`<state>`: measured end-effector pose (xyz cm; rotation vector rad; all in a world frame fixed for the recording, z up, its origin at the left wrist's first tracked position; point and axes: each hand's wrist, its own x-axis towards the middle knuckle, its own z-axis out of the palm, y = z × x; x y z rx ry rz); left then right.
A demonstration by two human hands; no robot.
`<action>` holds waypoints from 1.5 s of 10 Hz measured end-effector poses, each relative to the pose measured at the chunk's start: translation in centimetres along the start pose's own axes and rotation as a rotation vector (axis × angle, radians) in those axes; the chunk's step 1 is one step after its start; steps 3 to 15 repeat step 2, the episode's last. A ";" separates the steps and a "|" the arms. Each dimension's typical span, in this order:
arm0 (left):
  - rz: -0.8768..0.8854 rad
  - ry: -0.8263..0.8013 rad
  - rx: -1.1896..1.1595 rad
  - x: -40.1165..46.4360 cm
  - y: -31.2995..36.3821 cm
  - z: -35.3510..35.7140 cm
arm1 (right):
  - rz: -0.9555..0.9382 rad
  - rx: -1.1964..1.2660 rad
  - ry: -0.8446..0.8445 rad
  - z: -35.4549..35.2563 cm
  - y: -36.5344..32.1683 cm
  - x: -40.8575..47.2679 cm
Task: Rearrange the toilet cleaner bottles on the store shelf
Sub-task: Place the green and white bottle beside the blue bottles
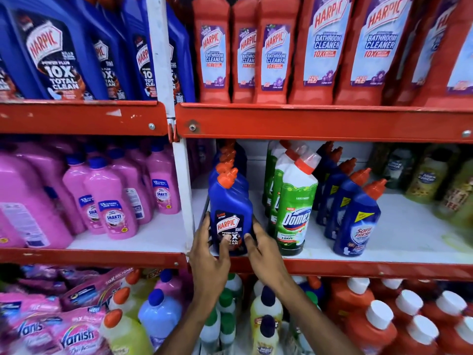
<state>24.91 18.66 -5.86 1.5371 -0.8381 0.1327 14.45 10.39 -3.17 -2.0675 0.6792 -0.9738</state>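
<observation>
Red store shelving surrounds me; on the middle shelf [320, 257] my left hand [208, 254] and right hand [261, 248] clamp the front blue Harpic bottle [230, 208] at its edge. Next, probably, square it up beside the Domex bottle [294, 208].

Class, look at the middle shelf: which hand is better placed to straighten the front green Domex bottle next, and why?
The right hand, probably. It grips the blue Harpic bottle on the side facing the Domex bottle, which stands just to its right. The left hand holds the far side by the white upright.

Bright, even store light; centre sharp; edges bend and blur, wide-angle; shelf recesses dim.
</observation>
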 end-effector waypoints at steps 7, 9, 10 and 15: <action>0.094 0.035 0.060 -0.1 0.9 -0.1 | -0.039 -0.014 0.019 -0.3 -0.3 -0.2; 0.094 0.035 0.060 -0.1 0.9 -0.1 | -0.039 -0.014 0.019 -0.3 -0.3 -0.2; 0.094 0.035 0.060 -0.1 0.9 -0.1 | -0.039 -0.014 0.019 -0.3 -0.3 -0.2; 0.094 0.035 0.060 -0.1 0.9 -0.1 | -0.039 -0.014 0.019 -0.3 -0.3 -0.2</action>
